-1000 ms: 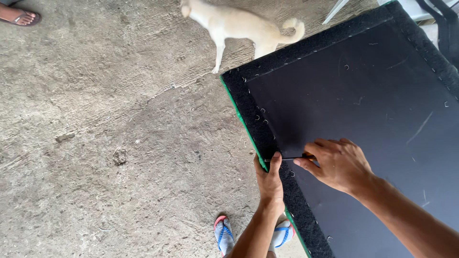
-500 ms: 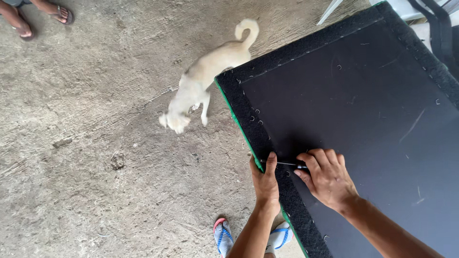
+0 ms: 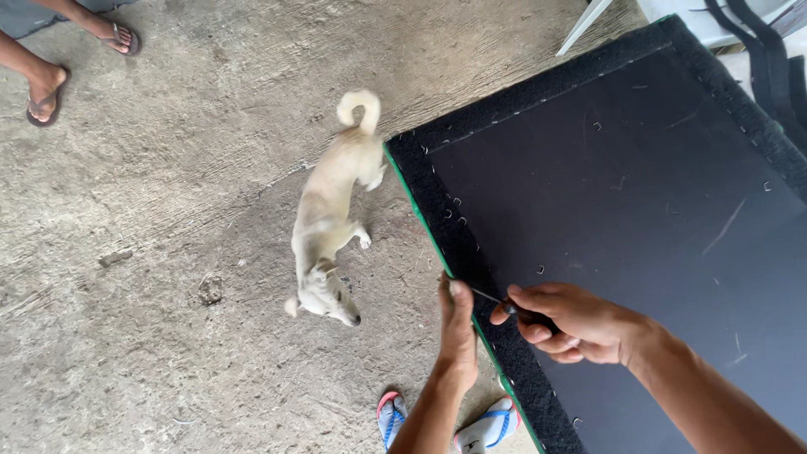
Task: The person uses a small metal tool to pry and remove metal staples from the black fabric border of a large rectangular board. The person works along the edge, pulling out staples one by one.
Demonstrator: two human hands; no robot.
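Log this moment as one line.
left hand: grips panel edge | right hand: holds thin tool at edge | dog: beside panel

Black panel (image 3: 639, 219) with green edge, cream dog (image 3: 330, 219)
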